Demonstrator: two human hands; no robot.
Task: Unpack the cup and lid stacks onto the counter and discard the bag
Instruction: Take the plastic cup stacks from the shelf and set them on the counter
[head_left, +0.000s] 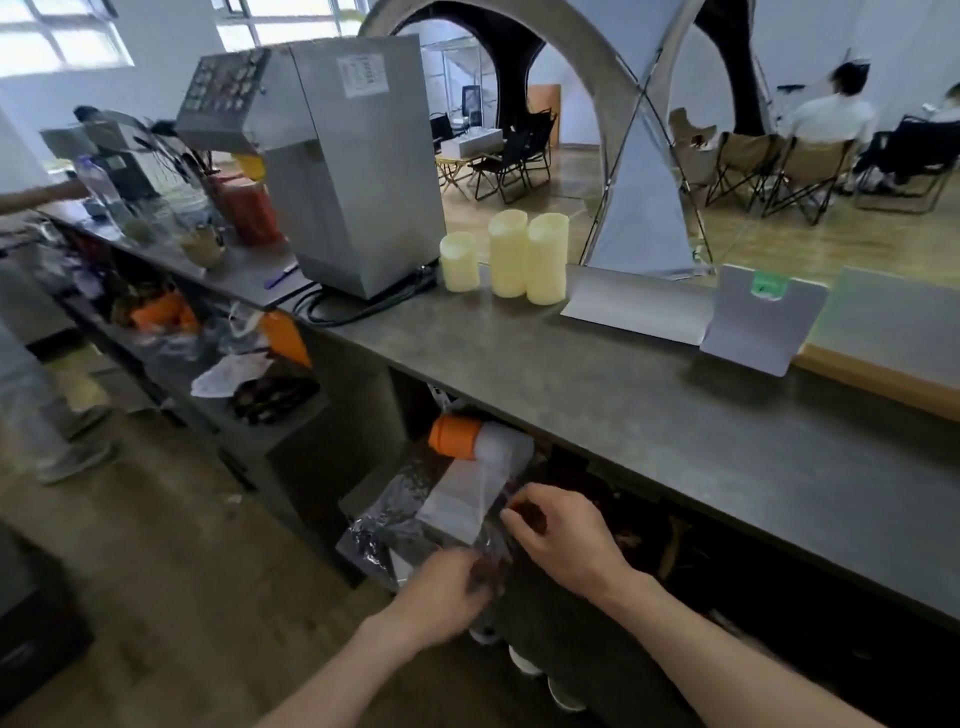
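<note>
A clear plastic bag hangs below the front edge of the grey counter. Inside it lies a stack with a white part and an orange end that points up toward the counter's underside. My left hand pinches the bag's near end. My right hand grips the bag's open edge just to the right of the white stack. Three pale yellow cup stacks stand upright at the back of the counter.
A steel machine with a black cable stands left of the yellow stacks. Grey folders lie at the back right. Shelves under the counter hold orange and white packets. A person's legs stand at the far left.
</note>
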